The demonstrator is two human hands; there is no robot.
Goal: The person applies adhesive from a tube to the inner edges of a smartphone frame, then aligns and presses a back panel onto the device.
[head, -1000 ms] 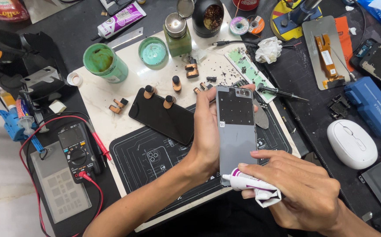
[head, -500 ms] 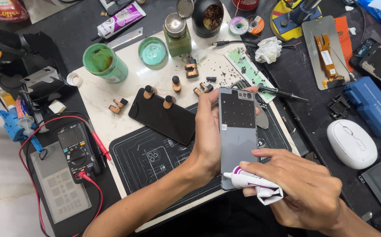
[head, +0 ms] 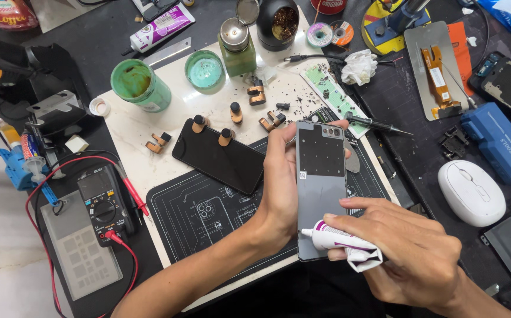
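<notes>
Holding one grey phone back cover [head: 320,188], one glue tube [head: 333,239]

Bench is pretty packed: a black phone [head: 219,155] lies face-down on the white board with little copper clamps [head: 198,123] clipped along its top edge, a few more loose clamps [head: 158,142] just beside it. Behind that, a green cup [head: 139,86], a teal lid [head: 204,70] and a green pump bottle [head: 236,47]. Far left there's a multimeter [head: 103,205] with red leads. Off to the other side, a white mouse [head: 471,192], a blue box [head: 498,148] and a crumpled tissue [head: 359,66]
</notes>
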